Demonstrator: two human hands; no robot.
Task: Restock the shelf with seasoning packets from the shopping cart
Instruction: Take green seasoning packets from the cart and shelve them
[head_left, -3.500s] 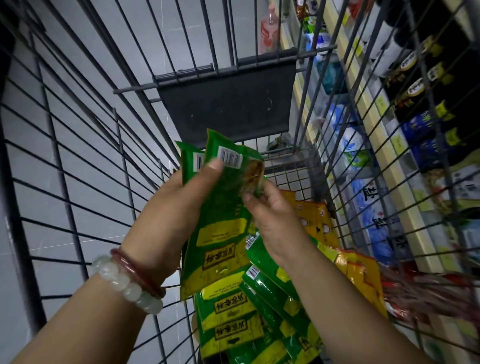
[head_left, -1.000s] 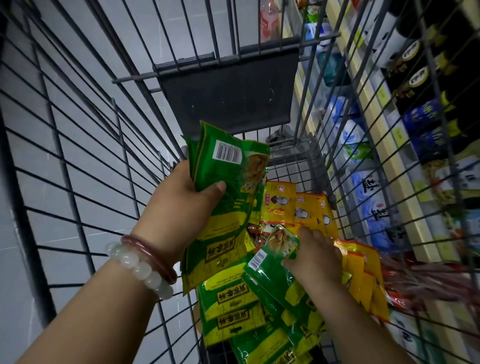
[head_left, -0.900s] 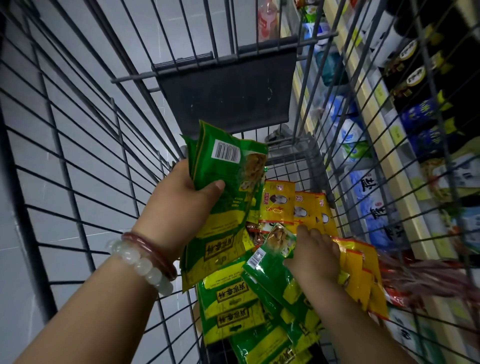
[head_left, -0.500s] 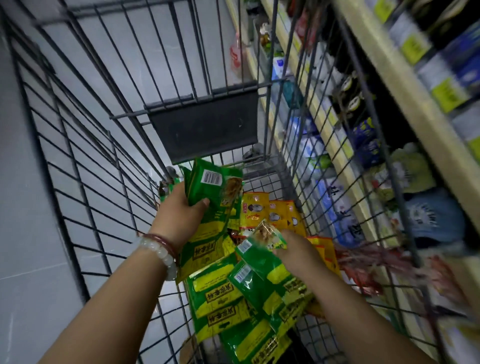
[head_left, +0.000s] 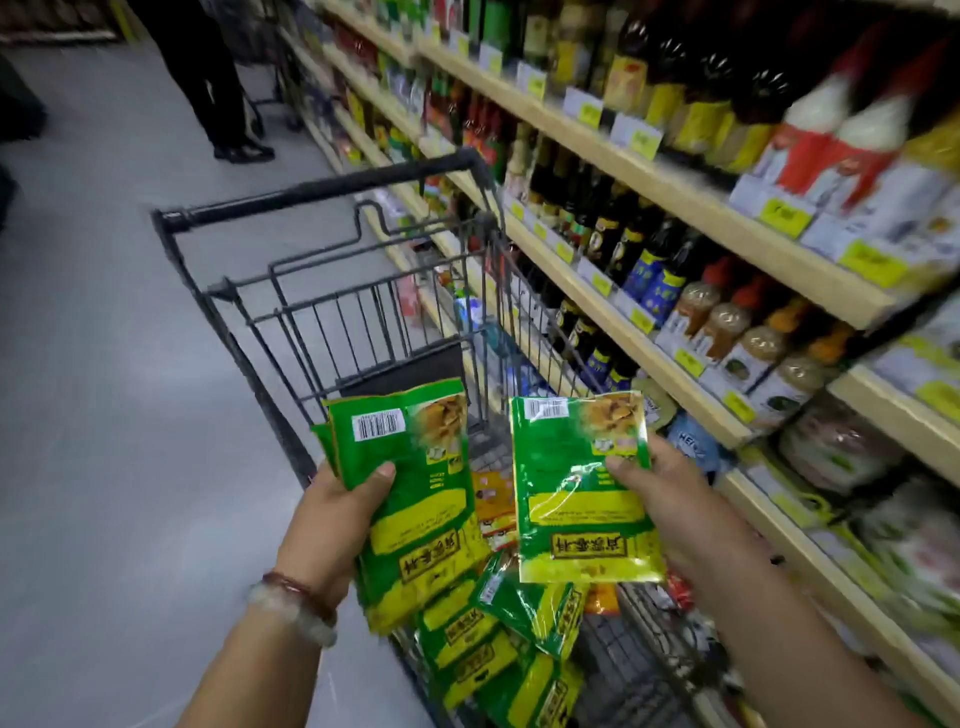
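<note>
A stack of green packets (head_left: 415, 499) is gripped by the left hand (head_left: 337, 514) and a single green packet (head_left: 582, 493) by the right hand (head_left: 670, 499), both held above the shopping cart (head_left: 332, 312) beside the stocked shelf (head_left: 675, 197).

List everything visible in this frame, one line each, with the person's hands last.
shopping cart: one, dark wire, centre aisle.
green packets in cart: several, green-yellow, heaped in the basket.
orange packets: a few, under the held ones.
shelves: pale tiers, right, with bottles and jars.
bystander: one, dark clothes, far aisle.
left hand: grips a stack of green packets.
right hand: holds a single green packet.
</note>
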